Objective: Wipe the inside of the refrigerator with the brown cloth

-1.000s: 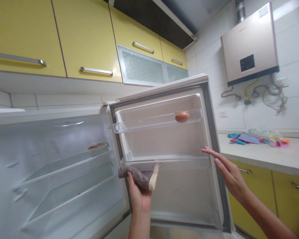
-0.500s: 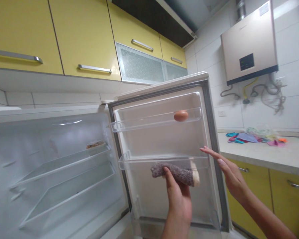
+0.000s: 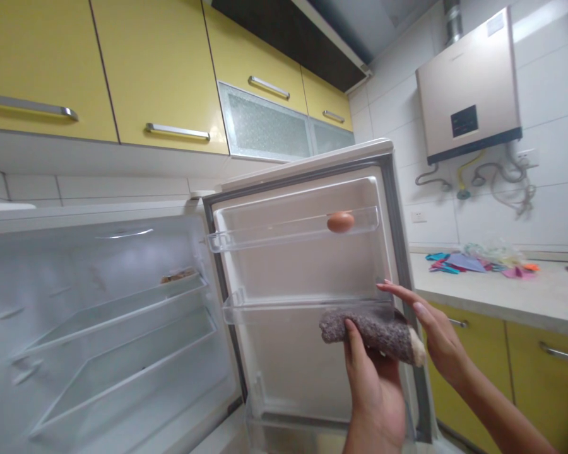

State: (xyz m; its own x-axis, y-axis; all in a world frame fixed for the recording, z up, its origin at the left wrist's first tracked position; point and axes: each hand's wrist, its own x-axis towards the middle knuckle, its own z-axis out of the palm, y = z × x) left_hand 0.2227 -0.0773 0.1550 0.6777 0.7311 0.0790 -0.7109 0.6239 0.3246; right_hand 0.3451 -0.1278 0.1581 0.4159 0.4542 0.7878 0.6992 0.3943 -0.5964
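My left hand (image 3: 373,384) grips a folded grey-brown, fuzzy cloth (image 3: 369,331) with a cream end, its thumb lying on top. The cloth is just in front of the middle shelf (image 3: 284,309) of the fridge door (image 3: 284,265); whether they touch I cannot tell. To the right, my right hand (image 3: 433,328) has its fingers stretched out near the door's outer edge, with nothing in it. A brown egg (image 3: 340,222) rests in the clear top door shelf (image 3: 265,236).
The fridge interior (image 3: 123,328) stands exposed at left, with glass shelves and a small brown item (image 3: 178,275). Yellow cabinets (image 3: 161,75) hang above. Coloured cloths (image 3: 468,261) and a clear plastic bag lie on the counter (image 3: 502,296). A water heater (image 3: 468,88) is on the wall.
My left hand has moved right with the cloth, bringing it close to my right hand. My right hand stays stretched out near the door's edge. The egg has stayed in its shelf.
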